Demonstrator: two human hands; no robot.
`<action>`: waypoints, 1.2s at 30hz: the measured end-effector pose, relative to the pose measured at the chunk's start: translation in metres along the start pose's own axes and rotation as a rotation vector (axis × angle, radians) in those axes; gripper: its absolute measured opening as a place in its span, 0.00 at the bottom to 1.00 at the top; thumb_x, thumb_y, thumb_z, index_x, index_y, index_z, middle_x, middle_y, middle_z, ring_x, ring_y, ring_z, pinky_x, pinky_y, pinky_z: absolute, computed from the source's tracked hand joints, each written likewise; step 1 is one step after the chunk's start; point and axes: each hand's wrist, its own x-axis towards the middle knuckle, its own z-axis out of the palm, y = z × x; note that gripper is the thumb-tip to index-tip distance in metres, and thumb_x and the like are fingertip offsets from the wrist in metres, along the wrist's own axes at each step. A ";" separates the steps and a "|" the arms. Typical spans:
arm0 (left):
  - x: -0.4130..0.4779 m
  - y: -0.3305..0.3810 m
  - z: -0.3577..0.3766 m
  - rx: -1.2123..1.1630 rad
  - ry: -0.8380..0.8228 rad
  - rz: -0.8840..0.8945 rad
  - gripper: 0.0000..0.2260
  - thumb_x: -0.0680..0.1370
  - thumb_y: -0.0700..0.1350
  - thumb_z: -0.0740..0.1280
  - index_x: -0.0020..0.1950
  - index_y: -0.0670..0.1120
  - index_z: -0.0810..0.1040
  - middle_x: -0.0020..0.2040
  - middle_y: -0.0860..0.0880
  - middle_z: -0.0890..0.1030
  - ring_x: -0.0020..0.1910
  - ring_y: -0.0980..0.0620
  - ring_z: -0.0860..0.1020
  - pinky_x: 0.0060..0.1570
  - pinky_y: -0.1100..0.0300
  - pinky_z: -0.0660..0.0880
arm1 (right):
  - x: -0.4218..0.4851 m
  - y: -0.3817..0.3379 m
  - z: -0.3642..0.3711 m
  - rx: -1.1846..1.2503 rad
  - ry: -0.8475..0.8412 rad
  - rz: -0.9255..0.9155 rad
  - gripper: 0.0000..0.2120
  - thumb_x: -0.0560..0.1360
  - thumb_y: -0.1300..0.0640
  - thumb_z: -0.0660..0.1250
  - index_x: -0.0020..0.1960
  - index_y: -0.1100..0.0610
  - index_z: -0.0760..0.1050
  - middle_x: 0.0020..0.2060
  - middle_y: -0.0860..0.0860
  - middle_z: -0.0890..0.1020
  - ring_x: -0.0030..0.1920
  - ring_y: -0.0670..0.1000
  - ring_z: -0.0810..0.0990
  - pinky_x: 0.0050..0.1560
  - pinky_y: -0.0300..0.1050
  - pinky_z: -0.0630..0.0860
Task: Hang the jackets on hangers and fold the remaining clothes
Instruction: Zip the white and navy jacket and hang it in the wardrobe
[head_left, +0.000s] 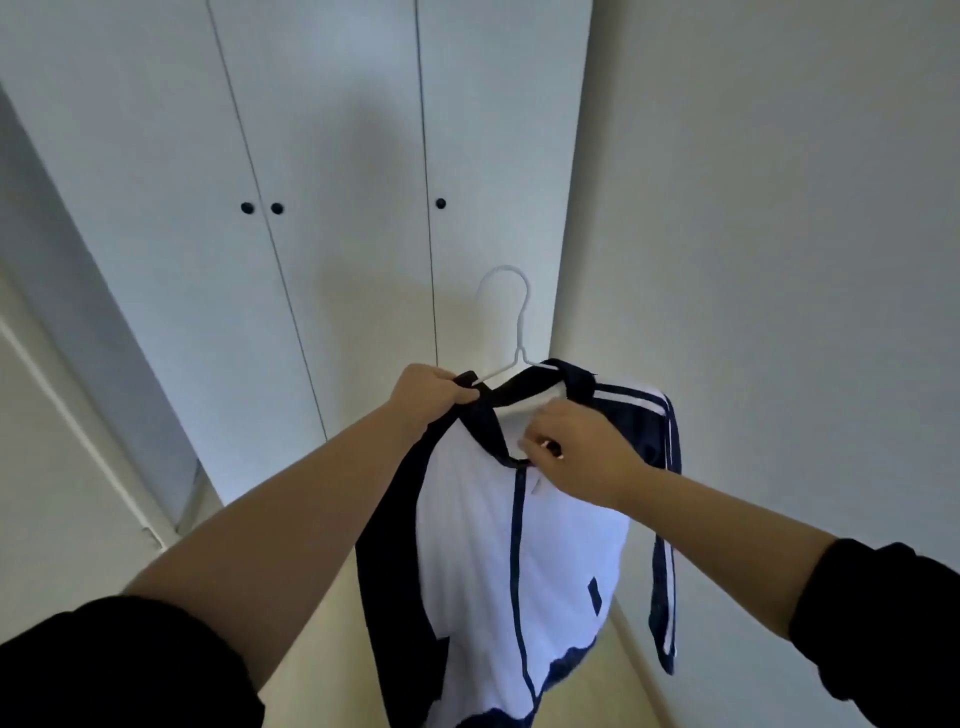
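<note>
A white and navy track jacket (478, 561) hangs in the air on a thin white wire hanger (511, 317), whose hook sticks up above the collar. My left hand (426, 397) grips the jacket's dark left shoulder together with the hanger's arm. My right hand (576, 452) pinches the collar at the top of the zip. One navy sleeve with white stripes (665, 571) dangles on the right.
White wardrobe doors (337, 208) with small dark round knobs (440, 203) stand straight ahead behind the jacket. A plain white wall (779, 234) runs along the right, and a pale door frame (78, 415) lies to the left.
</note>
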 end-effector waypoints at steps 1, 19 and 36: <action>0.007 -0.002 -0.021 0.016 0.006 0.048 0.03 0.69 0.36 0.75 0.39 0.43 0.83 0.40 0.42 0.83 0.39 0.45 0.81 0.45 0.54 0.80 | 0.014 0.002 0.000 0.015 0.215 0.018 0.07 0.74 0.61 0.63 0.40 0.62 0.78 0.37 0.53 0.79 0.40 0.53 0.74 0.43 0.47 0.72; 0.153 -0.039 -0.296 0.506 0.046 0.407 0.22 0.75 0.39 0.63 0.67 0.53 0.72 0.58 0.57 0.74 0.55 0.59 0.73 0.53 0.65 0.68 | 0.323 -0.029 0.128 0.209 0.259 0.378 0.11 0.77 0.58 0.63 0.36 0.57 0.70 0.27 0.46 0.70 0.34 0.53 0.70 0.31 0.40 0.60; 0.375 -0.054 -0.399 0.474 0.370 0.214 0.05 0.75 0.42 0.69 0.38 0.44 0.79 0.32 0.52 0.77 0.31 0.61 0.72 0.31 0.72 0.66 | 0.625 0.016 0.254 0.453 -0.137 0.013 0.15 0.75 0.60 0.67 0.32 0.50 0.69 0.29 0.44 0.73 0.33 0.47 0.72 0.33 0.37 0.63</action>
